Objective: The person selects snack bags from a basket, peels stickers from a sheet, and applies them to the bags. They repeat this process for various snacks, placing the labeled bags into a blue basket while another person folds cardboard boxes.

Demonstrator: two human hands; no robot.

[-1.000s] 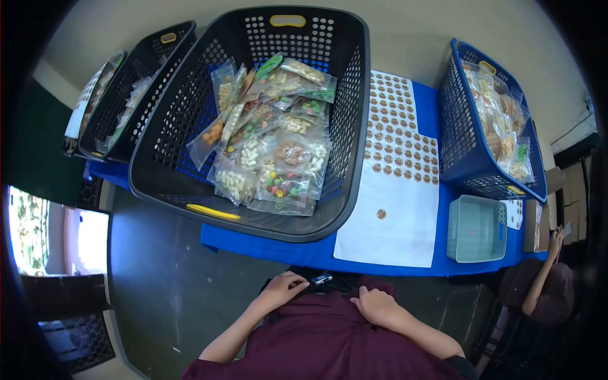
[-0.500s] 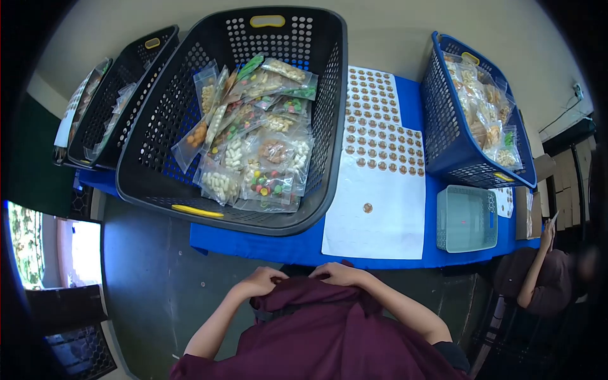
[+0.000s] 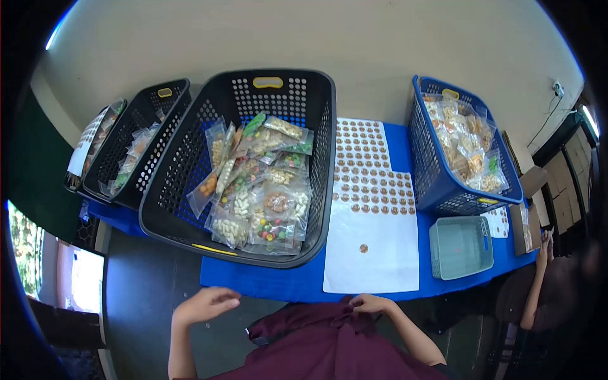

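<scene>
Clock read from view centre: at 5 o'c., a maroon cloth garment (image 3: 304, 345), worn on the torso & spread at 6, is pinched nr its front edge btwn thumb & curled fingers of the R hand (image 3: 370, 304). By the L hand (image 3: 204, 305), at 7 o'c., nothing is gripped; it's held half-open, thumb a bit apart, well clear of the garment. Beyond, a blue cloth-covered table (image 3: 253, 282) is seen. On it, at 10, a lg. black perforated plastic basket (image 3: 323, 158) is part-filled w/ clear plastic bags (image 3: 277, 201) of multicoloured bits; at 3–4, white paper sheets (image 3: 370, 272) are dotted w/ round brown stickers. At 2, a blue perforated plastic basket (image 3: 430, 171) is loaded w/ clear packets (image 3: 468, 145); just below, at 4, a pale-green rectangular plastic tray (image 3: 462, 253) is set. Farther out at 4, a co-worker's hands (image 3: 546, 244) are seen, raised.
</scene>
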